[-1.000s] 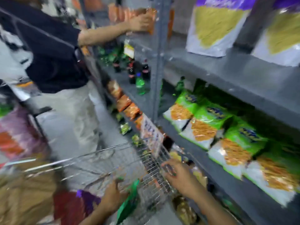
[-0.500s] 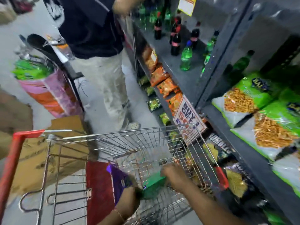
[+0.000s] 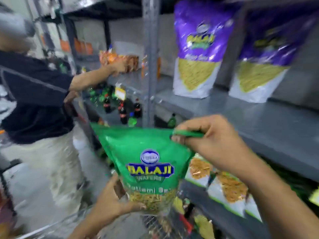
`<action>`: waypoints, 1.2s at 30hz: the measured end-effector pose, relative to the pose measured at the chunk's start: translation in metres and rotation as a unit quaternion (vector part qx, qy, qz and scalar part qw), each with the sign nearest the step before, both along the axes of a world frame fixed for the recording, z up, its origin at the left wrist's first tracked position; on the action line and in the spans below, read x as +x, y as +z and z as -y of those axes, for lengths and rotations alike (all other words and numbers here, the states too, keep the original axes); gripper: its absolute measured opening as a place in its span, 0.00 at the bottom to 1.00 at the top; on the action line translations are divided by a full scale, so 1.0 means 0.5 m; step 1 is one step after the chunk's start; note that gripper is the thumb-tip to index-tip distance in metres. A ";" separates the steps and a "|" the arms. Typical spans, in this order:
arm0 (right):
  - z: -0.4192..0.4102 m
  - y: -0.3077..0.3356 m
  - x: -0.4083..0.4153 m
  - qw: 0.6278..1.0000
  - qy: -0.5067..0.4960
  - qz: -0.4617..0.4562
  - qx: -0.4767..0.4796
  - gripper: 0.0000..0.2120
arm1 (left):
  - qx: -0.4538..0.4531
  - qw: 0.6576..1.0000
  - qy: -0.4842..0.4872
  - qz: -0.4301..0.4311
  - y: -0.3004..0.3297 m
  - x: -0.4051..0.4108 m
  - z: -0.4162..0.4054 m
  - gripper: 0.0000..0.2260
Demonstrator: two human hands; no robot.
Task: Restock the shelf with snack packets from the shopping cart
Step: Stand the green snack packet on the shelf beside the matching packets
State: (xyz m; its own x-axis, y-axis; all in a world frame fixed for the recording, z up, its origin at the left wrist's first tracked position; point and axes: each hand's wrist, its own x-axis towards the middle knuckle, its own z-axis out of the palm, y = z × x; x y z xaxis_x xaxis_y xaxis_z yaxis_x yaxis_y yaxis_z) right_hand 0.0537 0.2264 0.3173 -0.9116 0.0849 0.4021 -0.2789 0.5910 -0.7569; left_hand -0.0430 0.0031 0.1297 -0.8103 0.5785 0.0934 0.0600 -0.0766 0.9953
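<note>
Green snack packet (image 3: 146, 152) held upright: right hand (image 3: 212, 144) grip pinches top, left hand (image 3: 114, 202) grip cups bottom.

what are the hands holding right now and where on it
A green snack packet: the right hand pinches its top right corner, and the left hand grips its bottom left.

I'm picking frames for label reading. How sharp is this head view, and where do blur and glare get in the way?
Head view: the green packet held by both hands is fairly sharp, brand logo readable, lower text smeared. The other person at left and the purple packets show strong motion blur. Sheen whitens the purple packets' tops. Shelf edges bow from the wide-angle lens.
</note>
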 end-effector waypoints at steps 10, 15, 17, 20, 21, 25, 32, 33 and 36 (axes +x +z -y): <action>-0.208 0.067 0.299 0.971 -0.182 -0.112 -0.109 0.35 | 0.181 0.955 -0.193 -0.138 0.396 0.110 -0.417 0.31; -0.339 0.027 0.403 0.925 -0.345 -0.123 -0.101 0.42 | 0.144 0.933 -0.304 -0.131 0.408 0.195 -0.641 0.32; -0.383 0.018 0.417 0.911 -0.382 -0.123 -0.091 0.39 | 0.126 0.930 -0.319 -0.130 0.410 0.207 -0.701 0.28; -0.424 0.020 0.414 0.904 -0.410 -0.097 -0.072 0.33 | 0.102 0.927 -0.333 -0.140 0.418 0.201 -0.766 0.34; -0.434 0.023 0.410 0.902 -0.419 -0.080 -0.068 0.32 | 0.097 0.926 -0.337 -0.139 0.421 0.198 -0.778 0.36; -0.469 0.023 0.390 0.891 -0.449 -0.013 -0.071 0.32 | 0.085 0.929 -0.338 -0.123 0.419 0.192 -0.818 0.28; -0.508 0.022 0.374 0.864 -0.493 0.017 -0.101 0.38 | 0.058 0.933 -0.337 -0.111 0.429 0.196 -0.853 0.31; -0.508 0.021 0.374 0.861 -0.498 0.021 -0.099 0.37 | 0.054 0.933 -0.339 -0.106 0.429 0.199 -0.854 0.30; -0.487 0.033 0.381 0.857 -0.508 0.035 -0.081 0.35 | 0.031 0.935 -0.327 -0.134 0.425 0.206 -0.836 0.22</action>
